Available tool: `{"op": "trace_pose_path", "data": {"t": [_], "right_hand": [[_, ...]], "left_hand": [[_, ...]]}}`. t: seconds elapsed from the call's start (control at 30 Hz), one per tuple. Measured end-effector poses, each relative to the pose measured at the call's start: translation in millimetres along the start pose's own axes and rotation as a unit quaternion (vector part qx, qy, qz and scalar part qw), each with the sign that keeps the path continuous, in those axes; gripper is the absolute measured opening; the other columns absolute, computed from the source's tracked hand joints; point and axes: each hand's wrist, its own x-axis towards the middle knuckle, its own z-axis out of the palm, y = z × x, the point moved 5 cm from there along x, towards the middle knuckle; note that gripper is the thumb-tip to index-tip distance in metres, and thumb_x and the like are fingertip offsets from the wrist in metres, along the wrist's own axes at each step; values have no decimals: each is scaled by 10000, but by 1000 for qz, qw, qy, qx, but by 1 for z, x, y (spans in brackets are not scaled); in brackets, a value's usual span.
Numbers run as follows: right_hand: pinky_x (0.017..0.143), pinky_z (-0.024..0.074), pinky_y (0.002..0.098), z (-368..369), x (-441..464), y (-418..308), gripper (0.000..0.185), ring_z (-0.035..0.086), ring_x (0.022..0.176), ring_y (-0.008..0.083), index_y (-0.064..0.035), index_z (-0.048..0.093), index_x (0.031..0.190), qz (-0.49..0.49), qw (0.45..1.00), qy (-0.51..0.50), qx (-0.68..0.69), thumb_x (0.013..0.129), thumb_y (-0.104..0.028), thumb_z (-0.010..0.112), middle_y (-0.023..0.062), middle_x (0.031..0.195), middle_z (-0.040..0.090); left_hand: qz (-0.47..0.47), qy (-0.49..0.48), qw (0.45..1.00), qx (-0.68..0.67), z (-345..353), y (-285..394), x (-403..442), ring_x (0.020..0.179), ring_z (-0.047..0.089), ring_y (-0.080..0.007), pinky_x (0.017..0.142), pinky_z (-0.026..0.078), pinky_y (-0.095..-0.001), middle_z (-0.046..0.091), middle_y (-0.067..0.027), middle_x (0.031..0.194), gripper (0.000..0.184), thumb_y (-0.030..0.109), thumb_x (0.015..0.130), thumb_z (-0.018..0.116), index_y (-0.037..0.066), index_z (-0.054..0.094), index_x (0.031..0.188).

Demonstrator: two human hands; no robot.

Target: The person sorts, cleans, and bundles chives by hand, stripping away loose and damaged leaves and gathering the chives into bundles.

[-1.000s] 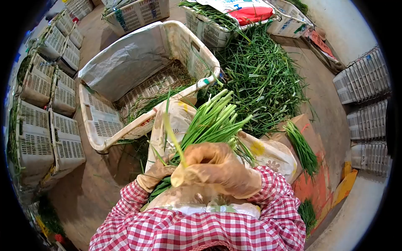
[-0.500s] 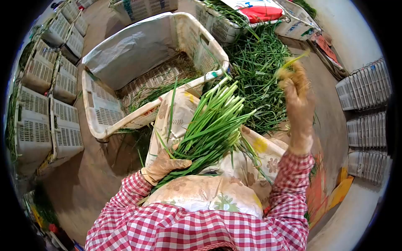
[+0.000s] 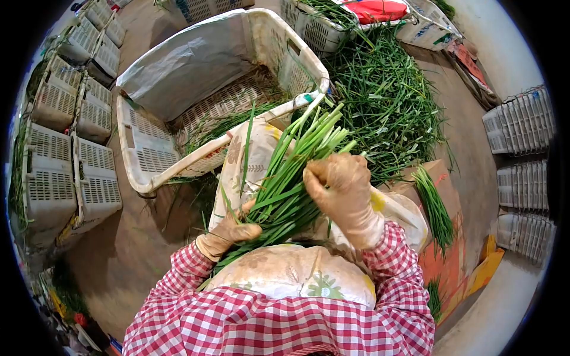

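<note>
Fingers [image 3: 248, 232] of the left hand [image 3: 230, 235] hold stalks [image 3: 291, 181] near the crate rim [image 3: 202, 162], right hand [image 3: 344, 184] curled closed at their edge.

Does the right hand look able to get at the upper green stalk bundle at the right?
Probably yes: the upper green stalk bundle lies uncovered beside the floral apron, on the same side as the right hand. Only the apron's edge seems to be between them.

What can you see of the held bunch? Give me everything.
The bunch is long, thin green stalks, paler at the far ends, which fan out unevenly. It lies slanted over the patterned apron. The left hand grips its near part; the right hand covers some of its right side. No tie shows.
</note>
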Motion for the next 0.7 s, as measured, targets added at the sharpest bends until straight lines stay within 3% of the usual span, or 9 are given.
{"op": "trace_pose_path", "data": {"t": [0.07,0.17,0.27,0.3,0.4,0.43,0.5,0.63,0.7], "right_hand": [[485,421,325,3,-13,-22,78,498,457,193,-31,623,702,-128,992,13,-12,750,-93,634,53,497,500],[501,429,326,19,-36,-49,85,507,473,159,-46,645,720,-38,909,-230,346,773,-103,612,42,547,553],[511,450,331,-14,-25,-64,90,540,528,168,-57,618,666,-133,868,-215,427,733,-116,604,46,564,560],[556,468,320,-18,-23,-55,87,570,578,161,-66,614,664,-53,858,-250,445,737,-113,614,50,604,582],[564,416,335,-12,-11,-32,249,523,574,164,-74,633,781,-64,997,-38,37,747,-305,719,27,579,517],[599,391,320,-4,-3,-30,413,501,596,139,-87,641,962,-34,997,-57,-42,682,-364,766,-9,617,524],[651,383,344,17,-4,-30,297,527,662,188,-106,653,939,-74,988,-46,-124,711,-272,745,25,648,527],[635,389,364,42,-14,-39,174,534,664,244,-92,640,868,-136,987,-12,-86,747,-201,701,56,671,544],[584,408,349,55,-22,-48,161,542,633,235,-80,634,775,-112,989,-31,96,805,-238,647,50,658,562]], "left_hand": [[-82,36,989,-115,-9,-18,0,986,525,-101,881,409,-246,550,-31,1148,685,207,810,668,2,334,1372],[-80,50,976,-194,1,4,-2,940,536,-88,852,417,-222,560,-28,1104,694,265,842,631,4,295,1391],[-48,-33,980,-192,-7,-14,-2,958,538,-86,869,421,-226,559,-34,1127,661,187,863,613,-3,275,1398],[-67,2,986,-156,0,-6,-2,960,536,-83,874,420,-229,557,-35,1140,674,181,853,631,-11,278,1394],[-95,44,986,-128,14,8,-3,991,527,-88,882,422,-251,542,-39,1190,694,194,816,688,-15,329,1372],[-73,50,992,-92,16,13,-3,993,528,-95,877,426,-254,542,-49,1193,675,196,812,694,-7,357,1361],[-25,79,996,-29,11,8,-5,978,533,-110,868,435,-262,557,-59,1173,619,199,804,703,12,428,1327],[-53,67,993,-84,9,6,-4,1018,533,-120,872,442,-274,558,-66,1182,640,222,802,705,13,418,1333],[-26,47,989,-139,13,12,-4,1034,536,-130,877,446,-278,557,-70,1189,642,229,806,701,17,412,1338]]}}
